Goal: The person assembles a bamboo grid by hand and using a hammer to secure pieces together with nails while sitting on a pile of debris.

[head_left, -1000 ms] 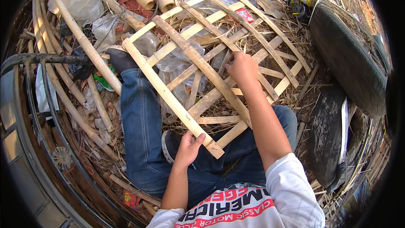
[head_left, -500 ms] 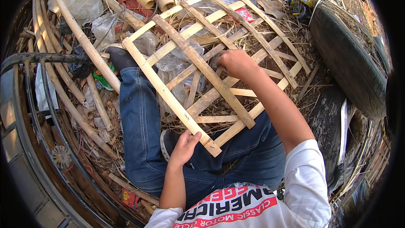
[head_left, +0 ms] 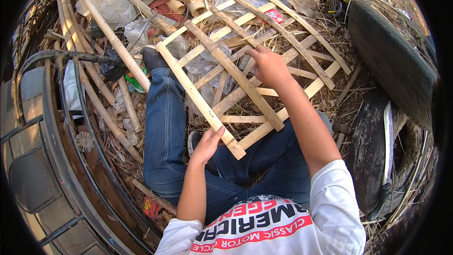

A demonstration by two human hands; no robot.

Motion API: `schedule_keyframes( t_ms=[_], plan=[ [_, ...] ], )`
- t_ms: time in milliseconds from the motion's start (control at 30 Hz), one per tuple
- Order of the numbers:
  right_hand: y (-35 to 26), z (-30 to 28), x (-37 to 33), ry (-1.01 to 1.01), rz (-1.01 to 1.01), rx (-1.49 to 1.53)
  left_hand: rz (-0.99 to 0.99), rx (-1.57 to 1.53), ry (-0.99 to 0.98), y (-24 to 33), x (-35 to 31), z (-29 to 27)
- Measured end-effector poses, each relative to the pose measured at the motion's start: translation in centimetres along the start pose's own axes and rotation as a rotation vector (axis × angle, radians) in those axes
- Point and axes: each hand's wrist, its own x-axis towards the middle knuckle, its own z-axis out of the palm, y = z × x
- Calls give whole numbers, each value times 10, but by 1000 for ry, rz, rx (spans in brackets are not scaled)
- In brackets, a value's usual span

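Lattice (head_left: pixel 240 80) of bamboo strips is seen in head view, left of upper black tyre (head_left: pixel 394 61). Edge farthest from tyre is clamped in fingers of left hand (head_left: pixel 205 147). Right hand (head_left: pixel 270 67) is placed nearer tyre, fingers bent; grip cannot be told.

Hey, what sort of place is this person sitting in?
Likely an outdoor yard or dumping spot: long bamboo poles and crumpled plastic lie scattered about, and there is a black tyre on the right.
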Motion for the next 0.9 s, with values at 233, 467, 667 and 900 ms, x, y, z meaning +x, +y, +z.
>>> schedule_keyframes(
  t_ms=[233,467,667,900],
  plan=[
    [-18,-28,-68,246,410,462,-107,152,112,-5,15,-16],
    [-25,-22,-84,181,477,552,-147,361,215,7,11,-1],
    [-18,-33,-56,74,462,260,-295,787,19,38,-5,5],
    [29,-10,-27,-60,372,-127,260,960,304,113,40,47]
  ],
)
